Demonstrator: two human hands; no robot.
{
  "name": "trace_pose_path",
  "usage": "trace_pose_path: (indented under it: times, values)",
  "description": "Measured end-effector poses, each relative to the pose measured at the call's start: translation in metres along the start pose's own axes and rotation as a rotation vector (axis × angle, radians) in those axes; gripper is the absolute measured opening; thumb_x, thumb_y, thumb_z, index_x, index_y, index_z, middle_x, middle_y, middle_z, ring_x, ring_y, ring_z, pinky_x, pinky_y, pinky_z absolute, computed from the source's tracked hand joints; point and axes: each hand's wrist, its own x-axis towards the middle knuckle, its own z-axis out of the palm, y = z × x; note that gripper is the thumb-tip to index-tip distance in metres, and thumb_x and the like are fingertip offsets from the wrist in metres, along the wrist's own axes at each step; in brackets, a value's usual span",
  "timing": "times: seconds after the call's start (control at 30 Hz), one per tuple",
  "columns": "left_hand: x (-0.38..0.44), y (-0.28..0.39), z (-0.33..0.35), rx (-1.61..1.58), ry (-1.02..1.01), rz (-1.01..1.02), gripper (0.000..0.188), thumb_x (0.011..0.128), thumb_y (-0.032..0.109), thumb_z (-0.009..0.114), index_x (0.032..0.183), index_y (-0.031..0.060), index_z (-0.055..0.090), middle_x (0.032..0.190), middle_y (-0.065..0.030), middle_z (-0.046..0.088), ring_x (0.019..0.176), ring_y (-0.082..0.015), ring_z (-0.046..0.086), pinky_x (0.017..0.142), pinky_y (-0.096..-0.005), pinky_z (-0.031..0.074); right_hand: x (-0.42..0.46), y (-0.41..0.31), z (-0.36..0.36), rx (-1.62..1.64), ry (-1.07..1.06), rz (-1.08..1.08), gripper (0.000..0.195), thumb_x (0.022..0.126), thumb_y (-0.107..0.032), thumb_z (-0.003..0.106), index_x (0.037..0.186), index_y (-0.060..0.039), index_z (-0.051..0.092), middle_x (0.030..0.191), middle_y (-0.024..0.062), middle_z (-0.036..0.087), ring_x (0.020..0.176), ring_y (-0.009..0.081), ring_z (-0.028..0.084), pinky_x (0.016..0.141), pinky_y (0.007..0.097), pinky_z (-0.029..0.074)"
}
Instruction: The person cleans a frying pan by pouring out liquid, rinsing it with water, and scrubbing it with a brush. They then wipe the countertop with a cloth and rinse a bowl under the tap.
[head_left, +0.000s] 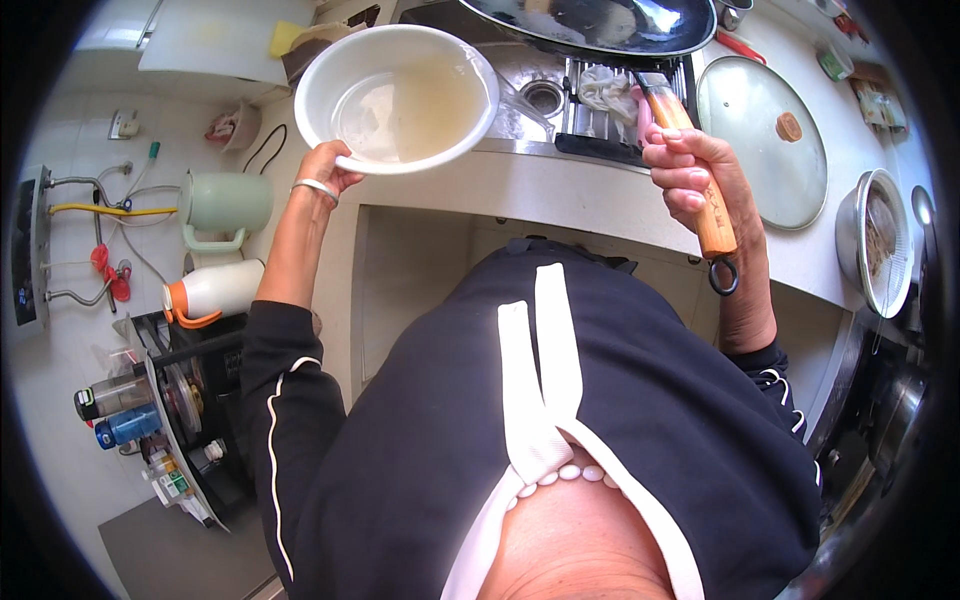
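My left hand grips the near rim of a white plastic basin, thumb over the edge. The basin is tilted to the right and holds cloudy, yellowish water. At its right rim a clear sheet of water seems to spill towards the steel sink's drain. My right hand is closed around the wooden handle of a dark wok. Held over the far side of the sink, the wok has a wet, shiny inside and is cut off by the picture's top edge.
A metal rack with a crumpled pale cloth spans the sink. Right of it lie a glass lid and a basin with a strainer. On the left are a green pitcher, a white thermos and a shelf of bottles.
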Motion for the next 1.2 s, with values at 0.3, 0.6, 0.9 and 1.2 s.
trace_pose_path:
  times: [0.3, 0.6, 0.9, 1.2]
  values:
    - [0.010, 0.020, 0.009, 0.022, 0.025, 0.022, 0.032, 0.068, 0.005, 0.047, 0.095, -0.0116, 0.042, 0.073, -0.0175, 0.054, 0.052, -0.0228, 0.057, 0.041, -0.0266, 0.052, 0.003, 0.000, 0.000, 0.011, -0.027, -0.011, 0.009, 0.081, -0.007, 0.047, 0.080, -0.0021, 0.039, 0.061, -0.0023, 0.037, 0.041, 0.0001, 0.037, 0.032, 0.0158, 0.039]
    - [0.030, 0.033, 0.037, 0.035, 0.025, 0.024, 0.032, 0.068, 0.003, 0.047, 0.095, -0.0130, 0.041, 0.078, -0.0199, 0.053, 0.055, -0.0245, 0.058, 0.043, -0.0261, 0.053, 0.002, 0.002, 0.004, 0.032, -0.039, 0.002, 0.009, 0.081, -0.007, 0.047, 0.080, -0.0023, 0.039, 0.062, -0.0020, 0.037, 0.041, 0.0007, 0.038, 0.032, 0.0165, 0.040]
    - [0.033, 0.030, 0.063, 0.034, 0.020, 0.056, 0.037, 0.069, 0.003, 0.047, 0.101, -0.0128, 0.039, 0.085, -0.0211, 0.051, 0.062, -0.0275, 0.058, 0.045, -0.0283, 0.053, 0.002, 0.002, 0.004, 0.023, -0.055, 0.011, 0.008, 0.082, -0.007, 0.046, 0.080, -0.0025, 0.039, 0.061, -0.0019, 0.037, 0.042, 0.0013, 0.038, 0.032, 0.0170, 0.040]
    - [0.024, 0.028, 0.070, 0.097, 0.026, 0.109, 0.024, 0.068, 0.006, 0.049, 0.086, -0.0097, 0.044, 0.069, -0.0122, 0.052, 0.049, -0.0186, 0.056, 0.042, -0.0244, 0.053, 0.002, 0.002, 0.004, 0.056, -0.054, 0.015, 0.009, 0.082, -0.007, 0.046, 0.081, -0.0015, 0.039, 0.061, -0.0020, 0.036, 0.041, 0.0018, 0.038, 0.032, 0.0170, 0.039]
